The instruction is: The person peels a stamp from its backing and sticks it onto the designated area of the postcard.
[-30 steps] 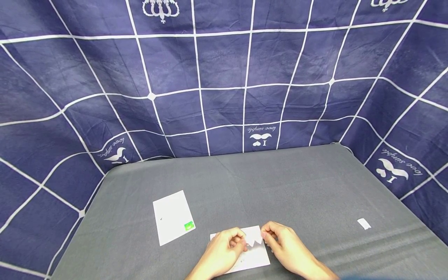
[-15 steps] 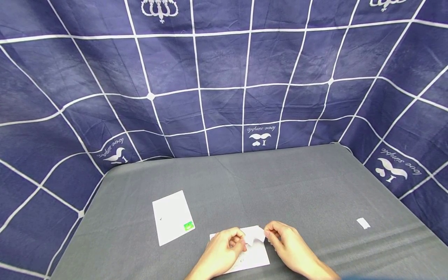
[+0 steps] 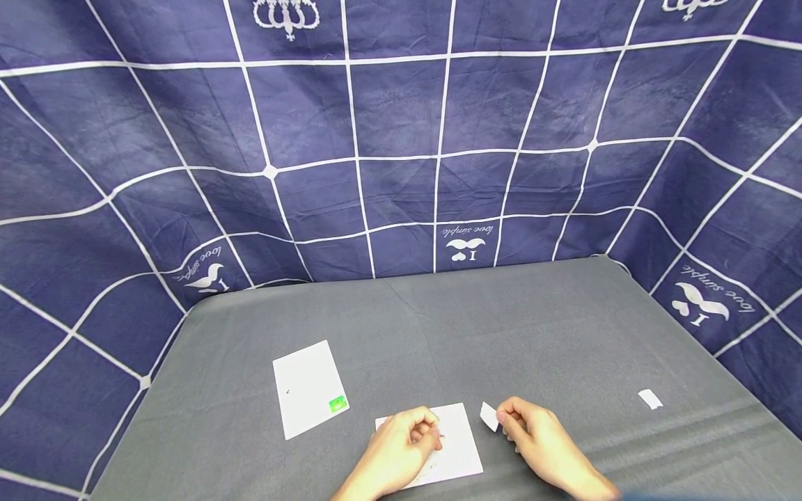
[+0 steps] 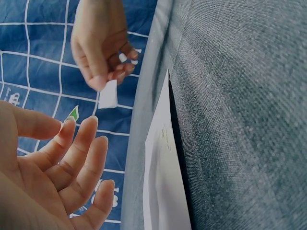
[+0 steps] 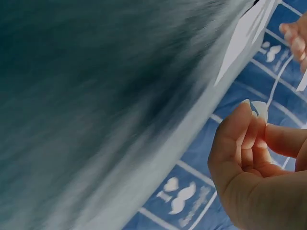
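My left hand (image 3: 401, 445) is over a white sheet (image 3: 460, 452) lying at the near middle of the table. Between its thumb and index finger it pinches a small green-and-white piece (image 4: 74, 114), with the other fingers loosely bent. To its right, my right hand (image 3: 539, 435) pinches a small white paper piece (image 4: 108, 94) that hangs from the fingertips. Other white scraps (image 4: 123, 57) show among its curled fingers in the left wrist view. In the right wrist view the right hand (image 5: 254, 158) has its thumb and fingertips together.
A white sheet with a green patch (image 3: 310, 390) lies on the grey-covered table (image 3: 489, 327) to the left. Farther right lies a small white scrap (image 3: 650, 399). A dark blue curtain (image 3: 401, 139) with white lines stands around the back and sides.
A white jagged-edged paper piece stretched between the two hands before. The right hand has moved right with a white piece, so the hands are now apart; the left hand has stayed put.
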